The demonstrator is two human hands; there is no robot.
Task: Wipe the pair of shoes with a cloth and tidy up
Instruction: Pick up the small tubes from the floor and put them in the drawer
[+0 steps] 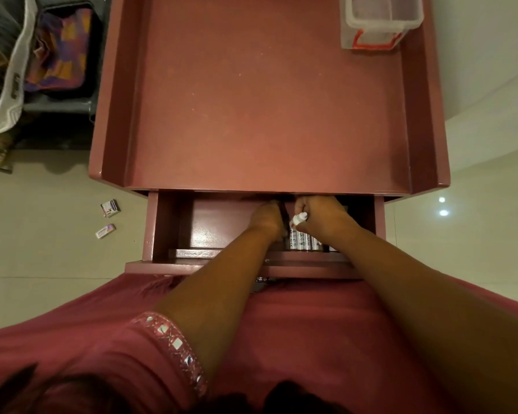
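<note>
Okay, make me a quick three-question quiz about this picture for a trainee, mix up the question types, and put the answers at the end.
1. True or false: the drawer under the table top is pulled open.
2. Where does the clear plastic box stand on the table?
A. near left corner
B. far right corner
C. in the middle
3. Fill in: the right hand holds a small white ____ inside the drawer.

Key
1. True. Both hands, the left hand too, reach into it, beside a row of white tubes.
2. B.
3. Bottle; it pokes out between thumb and fingers. What the left hand grips is too dark to tell.
</note>
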